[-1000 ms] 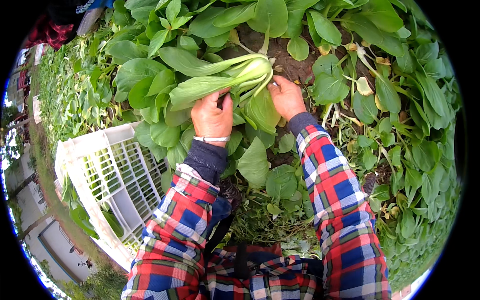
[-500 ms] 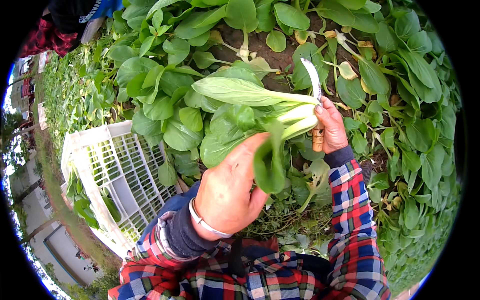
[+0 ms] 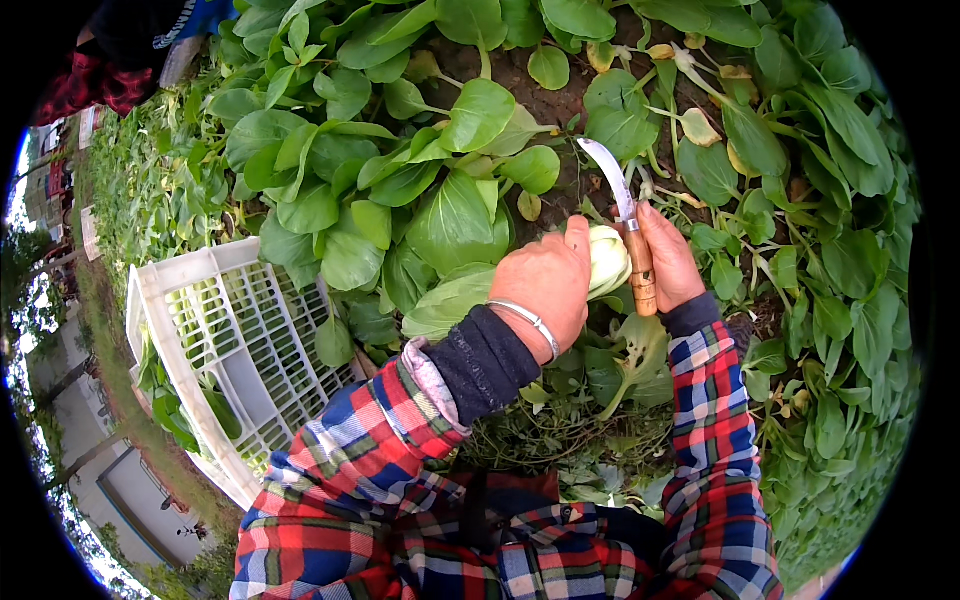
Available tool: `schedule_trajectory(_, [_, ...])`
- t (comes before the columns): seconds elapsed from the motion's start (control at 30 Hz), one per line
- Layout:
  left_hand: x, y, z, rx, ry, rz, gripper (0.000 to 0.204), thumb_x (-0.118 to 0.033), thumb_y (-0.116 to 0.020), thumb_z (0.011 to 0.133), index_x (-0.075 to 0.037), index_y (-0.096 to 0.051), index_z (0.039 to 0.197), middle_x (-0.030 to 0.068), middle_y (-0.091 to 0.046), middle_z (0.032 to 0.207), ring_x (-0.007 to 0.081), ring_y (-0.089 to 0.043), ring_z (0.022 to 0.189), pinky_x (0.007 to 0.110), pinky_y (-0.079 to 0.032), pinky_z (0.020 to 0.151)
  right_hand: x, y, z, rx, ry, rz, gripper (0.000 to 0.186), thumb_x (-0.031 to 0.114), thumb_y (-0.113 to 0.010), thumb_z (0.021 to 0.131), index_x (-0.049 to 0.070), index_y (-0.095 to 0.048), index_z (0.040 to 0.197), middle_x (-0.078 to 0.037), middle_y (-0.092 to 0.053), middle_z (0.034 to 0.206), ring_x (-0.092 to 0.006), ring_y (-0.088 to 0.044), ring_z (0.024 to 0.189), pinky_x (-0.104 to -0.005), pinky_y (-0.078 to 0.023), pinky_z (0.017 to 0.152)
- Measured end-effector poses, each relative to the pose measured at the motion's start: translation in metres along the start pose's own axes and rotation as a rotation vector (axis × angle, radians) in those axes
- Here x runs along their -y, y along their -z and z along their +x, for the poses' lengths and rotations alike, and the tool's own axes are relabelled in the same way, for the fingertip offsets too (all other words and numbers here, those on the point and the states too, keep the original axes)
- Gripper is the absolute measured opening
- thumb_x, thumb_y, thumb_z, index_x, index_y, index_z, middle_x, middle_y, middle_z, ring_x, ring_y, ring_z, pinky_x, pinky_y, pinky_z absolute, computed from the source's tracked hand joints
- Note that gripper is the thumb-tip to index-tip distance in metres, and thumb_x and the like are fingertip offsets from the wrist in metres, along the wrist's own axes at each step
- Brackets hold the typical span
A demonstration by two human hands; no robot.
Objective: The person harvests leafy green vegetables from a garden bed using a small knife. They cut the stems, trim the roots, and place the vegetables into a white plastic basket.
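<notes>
My left hand (image 3: 548, 285) is closed around the stalks of a cut bok choy (image 3: 608, 262). Its pale base points right and its leaves trail left under my wrist, partly hidden. Just to the right, my right hand (image 3: 668, 258) grips the wooden handle of a small curved knife (image 3: 638, 262) between thumb and fingers. The blade rises up and curves left, away from my left hand. Whether the handle touches the base of the bok choy I cannot tell.
A white slatted plastic crate (image 3: 240, 350) with greens in it stands at left. Leafy plants (image 3: 310, 170) grow ahead and along the right. Cut stumps and yellowed leaves (image 3: 700, 127) lie on the soil. Another person's checked sleeve (image 3: 95, 85) shows at upper left.
My left hand has moved up and right, from the leaves onto the stalks, and closed there. The bok choy has left my right hand's grip, and the knife blade tilts further left.
</notes>
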State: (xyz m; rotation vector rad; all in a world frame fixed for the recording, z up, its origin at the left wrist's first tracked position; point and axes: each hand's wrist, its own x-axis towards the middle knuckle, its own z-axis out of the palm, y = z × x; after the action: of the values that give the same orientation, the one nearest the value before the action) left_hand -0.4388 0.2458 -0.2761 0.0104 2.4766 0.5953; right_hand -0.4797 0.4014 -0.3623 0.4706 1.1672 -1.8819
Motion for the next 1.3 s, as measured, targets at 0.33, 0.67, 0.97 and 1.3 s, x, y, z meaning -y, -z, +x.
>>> schedule_trajectory(0.33, [0.056,0.019,0.051,0.063,0.208,0.093,0.097,-0.016,-0.063,0.058,0.001,0.0,0.13,0.0226,-0.058,0.083,0.0328,-0.058,0.077,0.035,-0.046,0.073,-0.033,-0.031,0.027,-0.187,0.46,-0.304,0.018,0.014,-0.044,0.086,0.002,-0.046,0.099,-0.003,-0.055,0.076,-0.0045,-0.044,0.055,-0.0181,-0.037,0.048])
schedule_trajectory(0.67, [0.123,0.036,0.014,0.051,0.45,0.163,0.086,-0.018,-0.066,0.058,-0.006,-0.016,0.128,0.0181,-0.059,0.082,0.03,-0.058,0.075,0.036,-0.047,0.069,-0.06,-0.06,0.075,-0.276,0.527,-0.955,0.022,0.015,-0.053,0.079,0.001,-0.054,0.095,-0.019,-0.058,0.085,-0.0334,-0.056,0.077,-0.0354,-0.045,0.067])
schedule_trajectory(0.97, [0.131,0.013,0.003,-0.146,0.131,0.144,0.086,-0.014,-0.064,0.058,-0.02,-0.019,0.13,0.0183,-0.057,0.085,0.0343,-0.056,0.077,0.04,-0.045,0.07,-0.059,-0.059,0.071,-0.373,0.525,-1.125,0.023,0.016,-0.053,0.078,0.001,-0.055,0.095,-0.018,-0.058,0.088,-0.0324,-0.056,0.081,-0.0357,-0.045,0.071])
schedule_trajectory(1.3, [0.115,0.019,0.02,0.138,0.333,0.1,0.063,-0.015,-0.063,0.062,-0.015,-0.036,0.119,0.0144,-0.059,0.084,0.0306,-0.058,0.079,0.038,-0.046,0.069,-0.065,-0.043,0.075,-0.228,0.306,-0.916,0.026,0.017,-0.053,0.08,-0.001,-0.055,0.099,-0.016,-0.06,0.082,-0.024,-0.058,0.073,-0.0304,-0.045,0.067])
